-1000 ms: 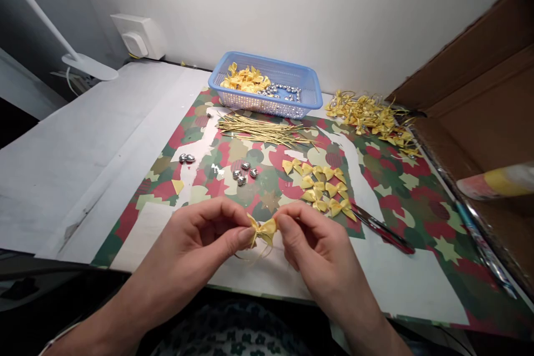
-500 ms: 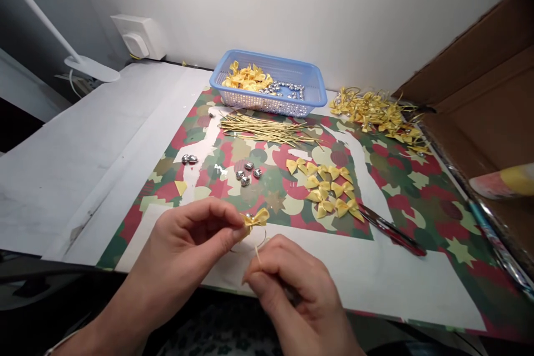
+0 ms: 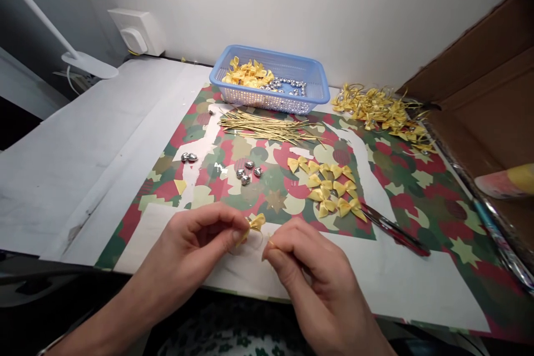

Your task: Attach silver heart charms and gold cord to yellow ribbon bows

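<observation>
Between thumb and forefinger, my left hand (image 3: pixel 200 247) pinches a small yellow ribbon bow (image 3: pixel 256 222). A thin cord (image 3: pixel 262 239) trails from the bow, and my right hand (image 3: pixel 308 272) has its fingertips closed on that cord just to the right. Both hands are above the white paper at the table's near edge. Past them lie several silver bells (image 3: pixel 249 172) in a loose cluster, with a small group of silver bells (image 3: pixel 189 157) farther left. Several loose yellow bows (image 3: pixel 329 183) sit in rows to the right.
A blue basket (image 3: pixel 323 83) at the back holds yellow bows and silver beads. Before it lies a bundle of gold cords (image 3: pixel 271 126). Corded bows (image 3: pixel 384 114) are heaped at the back right, beside a cardboard box (image 3: pixel 492 89). Dark scissors (image 3: pixel 396 231) lie right of the bow rows.
My right hand has shifted up and a little right, and its fingertips now pinch the cord close beside the bow. The bow has tilted slightly in my left hand.
</observation>
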{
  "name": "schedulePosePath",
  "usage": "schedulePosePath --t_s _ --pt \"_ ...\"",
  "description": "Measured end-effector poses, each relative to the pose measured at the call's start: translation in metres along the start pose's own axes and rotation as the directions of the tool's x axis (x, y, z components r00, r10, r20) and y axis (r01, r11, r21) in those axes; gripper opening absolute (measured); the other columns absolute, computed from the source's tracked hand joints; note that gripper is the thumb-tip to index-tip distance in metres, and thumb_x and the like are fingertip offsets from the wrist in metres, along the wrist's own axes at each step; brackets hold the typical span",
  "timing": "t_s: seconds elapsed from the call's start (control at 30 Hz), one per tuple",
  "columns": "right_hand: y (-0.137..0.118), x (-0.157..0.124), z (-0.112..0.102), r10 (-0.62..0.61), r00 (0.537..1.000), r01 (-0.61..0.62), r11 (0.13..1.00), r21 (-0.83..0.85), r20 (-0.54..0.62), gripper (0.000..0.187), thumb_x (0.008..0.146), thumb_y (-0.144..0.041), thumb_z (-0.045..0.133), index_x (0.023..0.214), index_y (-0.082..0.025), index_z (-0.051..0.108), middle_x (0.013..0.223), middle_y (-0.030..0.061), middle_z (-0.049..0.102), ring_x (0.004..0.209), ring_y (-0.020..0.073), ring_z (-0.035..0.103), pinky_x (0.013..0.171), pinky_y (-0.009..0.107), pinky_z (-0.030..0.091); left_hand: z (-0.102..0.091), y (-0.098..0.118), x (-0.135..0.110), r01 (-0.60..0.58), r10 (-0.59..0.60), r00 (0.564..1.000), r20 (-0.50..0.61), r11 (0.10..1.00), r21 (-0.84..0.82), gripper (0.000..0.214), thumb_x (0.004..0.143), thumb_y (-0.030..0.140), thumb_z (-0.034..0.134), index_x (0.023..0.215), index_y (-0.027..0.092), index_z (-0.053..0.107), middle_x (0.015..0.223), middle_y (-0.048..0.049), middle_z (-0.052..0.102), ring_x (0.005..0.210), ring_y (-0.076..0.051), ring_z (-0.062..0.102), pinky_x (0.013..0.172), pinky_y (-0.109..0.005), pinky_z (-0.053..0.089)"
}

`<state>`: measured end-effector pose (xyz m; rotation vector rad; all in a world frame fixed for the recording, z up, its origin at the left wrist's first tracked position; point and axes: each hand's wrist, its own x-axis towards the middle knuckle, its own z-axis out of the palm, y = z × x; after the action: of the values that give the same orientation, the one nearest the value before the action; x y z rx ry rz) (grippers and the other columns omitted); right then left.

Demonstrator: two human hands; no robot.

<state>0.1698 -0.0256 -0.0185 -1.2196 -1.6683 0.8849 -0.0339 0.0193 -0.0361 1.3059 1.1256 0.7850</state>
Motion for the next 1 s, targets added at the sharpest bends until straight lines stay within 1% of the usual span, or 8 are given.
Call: schedulePosePath --t_s 0.13,0.23,0.33,0.47,0.6,0.7,0.83,1.0 --pt "0.002 -0.003 0.01 -0.101 0.993 0.098 0.994 -0.051 -0.061 0.019 0.098 -0.008 0.054 0.087 -0.02 0.064 0.081 0.0011 0.062 0.068 0.0113 0.061 0.063 0.021 0.054 -0.001 0.004 0.002 -0.002 0.001 0.99 0.139 1.0 0.011 0.023 0.097 0.017 0.065 0.085 0.023 0.084 0.096 -0.0044 0.075 0.089 -0.018 0.071 0.077 -0.022 0.055" --pt "0.007 -0.009 0.03 -0.25 0.957 0.228 0.961 -0.153 -0.145 0.024 0.094 -0.004 0.049 0.086 -0.02 0.065 0.078 0.0018 0.059 0.059 0.0115 0.056 0.054 0.02 0.052 -0.002 0.009 0.003 0.095 -0.081 0.971 0.224 0.994 -0.054 0.022 0.099 0.023 0.064 0.09 0.023 0.084 0.103 -0.0057 0.074 0.1 -0.021 0.07 0.085 -0.024 0.055" --pt "0.011 -0.012 0.038 -0.328 0.944 0.31 0.918 -0.248 -0.033 0.028 0.092 -0.001 0.048 0.083 -0.017 0.068 0.074 0.0041 0.061 0.06 0.0137 0.058 0.056 0.022 0.056 -0.003 0.011 0.005 0.177 -0.138 0.954 0.268 0.976 -0.127 0.027 0.102 0.035 0.065 0.086 0.022 0.083 0.098 -0.0047 0.071 0.093 -0.02 0.067 0.082 -0.024 0.053" --pt "0.007 -0.012 0.019 -0.298 0.946 0.318 0.926 -0.205 0.126 0.022 0.096 -0.003 0.054 0.094 -0.015 0.073 0.08 0.0059 0.068 0.063 0.0142 0.063 0.059 0.022 0.059 -0.001 0.008 0.007 0.24 -0.19 0.947 0.26 0.954 -0.177 0.013 0.093 0.03 0.077 0.085 0.02 0.08 0.098 -0.0037 0.07 0.087 -0.018 0.066 0.079 -0.024 0.053" --pt "0.003 -0.011 0.002 -0.221 0.966 0.23 0.972 -0.05 0.135 0.042 0.097 0.002 0.05 0.129 -0.02 0.065 0.111 0.0093 0.075 0.092 0.0154 0.076 0.079 0.02 0.064 0.002 0.01 0.009 0.168 -0.138 0.969 0.204 0.977 -0.135 0.012 0.093 0.023 0.074 0.083 0.019 0.078 0.092 -0.0024 0.07 0.084 -0.015 0.065 0.075 -0.021 0.053" --pt "0.007 -0.01 0.002 -0.09 0.994 0.092 0.996 -0.02 0.054 0.049 0.1 0.0 0.048 0.14 -0.028 0.055 0.102 0.0008 0.076 0.081 0.01 0.075 0.076 0.016 0.063 0.003 0.013 0.009 0.149 -0.121 0.965 0.234 0.983 -0.109 0.014 0.096 0.023 0.069 0.086 0.018 0.078 0.091 -0.0025 0.069 0.075 -0.013 0.061 0.058 -0.016 0.049" --pt "0.014 -0.007 0.007 -0.041 0.998 0.036 0.993 -0.114 -0.042 0.035 0.1 -0.002 0.052 0.127 -0.026 0.058 0.095 -0.0035 0.076 0.076 0.0079 0.074 0.073 0.013 0.06 0.004 0.013 0.005 0.154 -0.113 0.963 0.244 0.976 -0.155 0.014 0.097 0.02 0.067 0.087 0.019 0.077 0.096 -0.003 0.07 0.079 -0.014 0.063 0.061 -0.018 0.052" --pt "0.017 -0.002 0.007 -0.242 0.97 0.219 0.922 -0.319 -0.032 0.029 0.096 0.003 0.052 0.104 -0.017 0.072 0.093 0.0049 0.074 0.08 0.0143 0.072 0.072 0.022 0.06 0.002 0.008 0.002 0.097 -0.068 0.972 0.224 0.988 -0.123 0.014 0.097 0.017 0.067 0.087 0.02 0.076 0.096 -0.0018 0.071 0.089 -0.015 0.065 0.081 -0.022 0.053"
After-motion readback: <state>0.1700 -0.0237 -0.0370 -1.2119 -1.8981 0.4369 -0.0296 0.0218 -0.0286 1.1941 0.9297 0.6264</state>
